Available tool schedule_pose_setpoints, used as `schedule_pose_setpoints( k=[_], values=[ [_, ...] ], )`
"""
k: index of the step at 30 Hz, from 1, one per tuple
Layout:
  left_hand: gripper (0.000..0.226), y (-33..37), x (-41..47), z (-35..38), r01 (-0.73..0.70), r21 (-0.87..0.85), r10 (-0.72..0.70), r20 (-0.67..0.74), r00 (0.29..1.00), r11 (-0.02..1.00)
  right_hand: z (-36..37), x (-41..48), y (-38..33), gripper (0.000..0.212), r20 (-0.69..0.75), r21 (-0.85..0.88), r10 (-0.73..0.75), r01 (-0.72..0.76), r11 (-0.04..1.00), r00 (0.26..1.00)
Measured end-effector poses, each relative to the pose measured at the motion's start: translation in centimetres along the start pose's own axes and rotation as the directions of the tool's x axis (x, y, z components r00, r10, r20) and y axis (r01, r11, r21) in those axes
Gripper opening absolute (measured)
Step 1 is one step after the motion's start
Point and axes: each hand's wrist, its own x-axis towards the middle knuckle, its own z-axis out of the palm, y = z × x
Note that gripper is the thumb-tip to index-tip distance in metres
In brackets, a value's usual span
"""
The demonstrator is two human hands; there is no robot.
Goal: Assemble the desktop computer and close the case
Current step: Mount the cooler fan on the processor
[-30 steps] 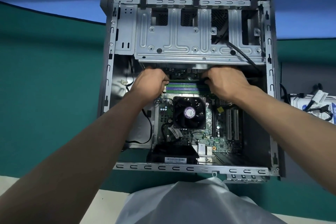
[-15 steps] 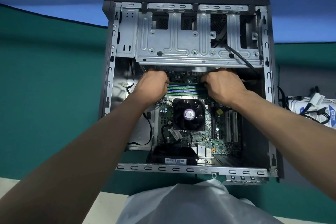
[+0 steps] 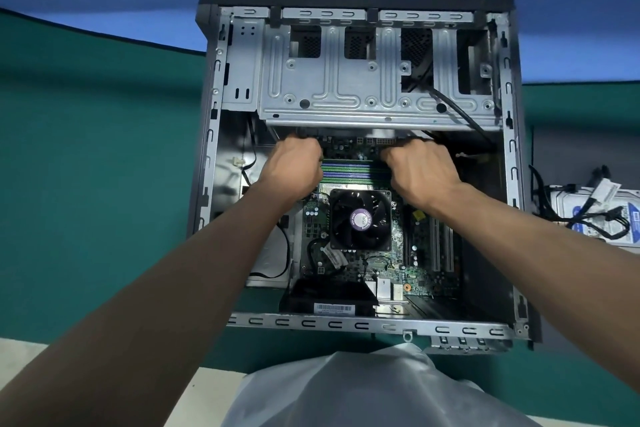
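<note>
Both hands curled, fingers pressed down on the memory sticks: left hand at their 9 o'clock end, right hand at 3 o'clock. Sticks run 9-to-3, at 12 o'clock from the CPU fan, inside the open case. Fingertips hidden; actual pinch cannot be told.

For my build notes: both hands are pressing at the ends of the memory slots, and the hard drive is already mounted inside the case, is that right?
Not quite. The head view shows the left hand and right hand at the ends of the memory slots, but the hard drive is not mounted: it lies outside the case, to its right, with cables on it.
</note>
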Motion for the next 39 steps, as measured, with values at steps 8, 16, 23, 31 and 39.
schedule_pose_setpoints(
  k=[8,16,23,31,39],
  values=[
    [0.022,0.2,-0.5,-0.5,0.136,-0.224,-0.129,0.048,0.991,0.965,0.6,0.0,-0.1,0.017,0.036,0.335,0.28,-0.276,0.901,0.959],
    [0.031,0.6,-0.4,1.4,0.462,-0.713,-0.575,0.101,0.812,0.527,2.2,-0.9,-0.1,0.03,0.176,0.696,0.706,-0.594,0.404,0.686],
    [0.036,1.5,-0.8,2.0,0.47,-0.781,-0.693,0.068,0.717,0.41,2.4,0.3,0.3,0.028,0.373,0.734,0.758,-0.67,0.112,0.535],
    [0.03,1.7,-0.7,2.6,0.451,-0.841,-0.717,0.114,0.688,0.298,2.4,0.9,-0.4,0.025,0.382,0.704,0.792,-0.705,0.083,0.476],
    [0.018,1.9,-0.5,2.6,0.468,-0.813,-0.731,0.079,0.678,0.346,1.7,0.7,-1.3,0.024,0.357,0.702,0.824,-0.708,0.074,0.44]
  ],
)
